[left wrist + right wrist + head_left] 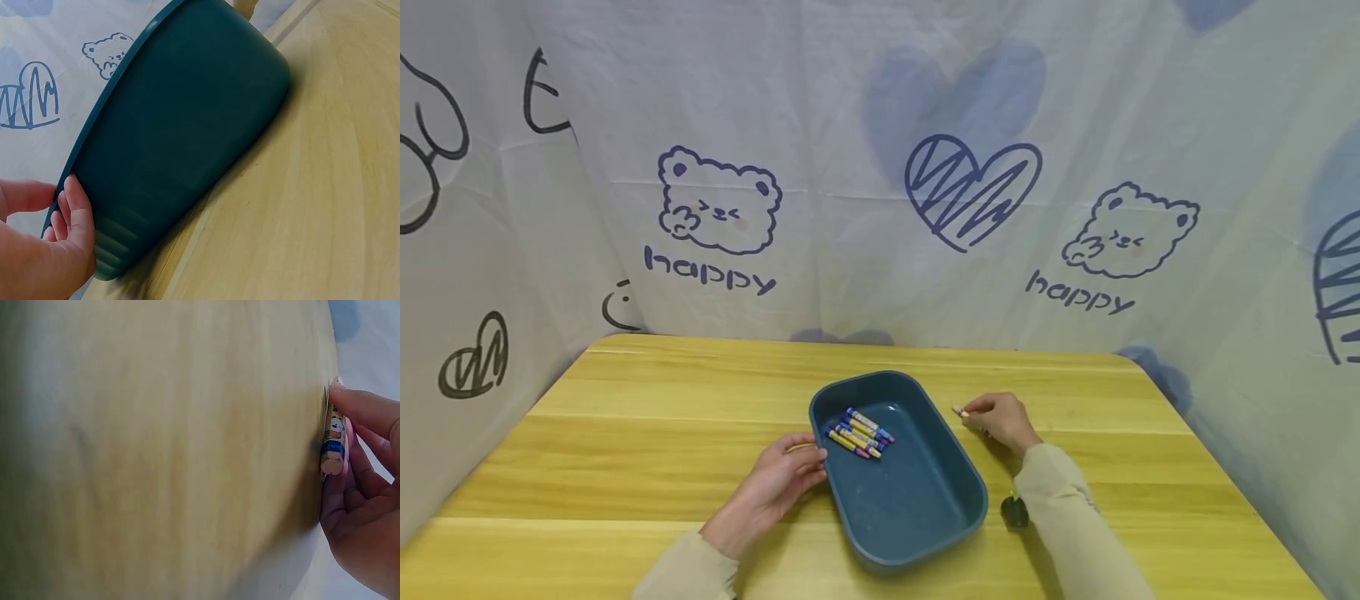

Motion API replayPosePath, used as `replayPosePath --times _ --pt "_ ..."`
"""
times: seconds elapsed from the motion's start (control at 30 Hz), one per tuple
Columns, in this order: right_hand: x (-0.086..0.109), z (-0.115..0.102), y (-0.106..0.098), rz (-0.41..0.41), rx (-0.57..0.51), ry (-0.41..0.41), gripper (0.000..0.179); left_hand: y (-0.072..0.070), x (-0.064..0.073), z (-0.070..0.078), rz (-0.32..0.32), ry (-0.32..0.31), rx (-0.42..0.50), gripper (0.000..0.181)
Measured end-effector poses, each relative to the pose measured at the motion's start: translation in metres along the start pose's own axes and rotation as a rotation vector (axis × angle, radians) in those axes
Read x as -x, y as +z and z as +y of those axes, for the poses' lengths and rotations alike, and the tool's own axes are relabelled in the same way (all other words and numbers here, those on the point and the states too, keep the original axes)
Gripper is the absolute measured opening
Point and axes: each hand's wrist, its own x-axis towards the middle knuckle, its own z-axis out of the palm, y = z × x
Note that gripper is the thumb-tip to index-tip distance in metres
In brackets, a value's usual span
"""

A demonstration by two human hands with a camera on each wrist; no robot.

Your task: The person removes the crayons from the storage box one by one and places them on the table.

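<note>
A dark teal plastic bin [910, 500] stands lengthwise in the middle of the wooden table. Several crayons [859, 433] with yellow and white wrappers lie in a small pile inside its far left part. At the bin's left side, my left hand [782, 479] grips the rim, thumb on one side and fingers against the outer wall [169, 106]. To the right of the bin, my right hand [1003, 421] pinches a crayon [334, 447] low over the table. That crayon has a pale peach end, a blue band and a cartoon wrapper; my fingers hide part of it.
A small dark rounded object [1014, 511] lies on the table [647, 417] between the bin and my right sleeve [1067, 500]. White cloth [850, 275] printed with hearts and bears hangs behind the table and along both sides.
</note>
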Motion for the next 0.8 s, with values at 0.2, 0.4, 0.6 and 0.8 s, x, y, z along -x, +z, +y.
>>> replayPosePath --times 0.2,0.4,0.6,0.8 --pt "0.001 -0.001 -0.002 -0.018 0.007 -0.011 0.020 0.000 -0.001 0.001 0.001 -0.008 -0.005 0.029" --pt "-0.002 0.001 -0.003 -0.032 -0.006 -0.001 0.023 -0.001 0.000 0.001 0.014 -0.011 -0.011 0.030" --pt "0.000 -0.003 -0.010 -0.032 -0.006 0.002 0.024 -0.002 -0.001 0.000 0.003 -0.008 -0.008 0.031" --pt "-0.004 -0.022 -0.022 -0.024 -0.037 -0.019 0.030 -0.003 -0.001 -0.001 -0.006 -0.005 -0.008 0.032"
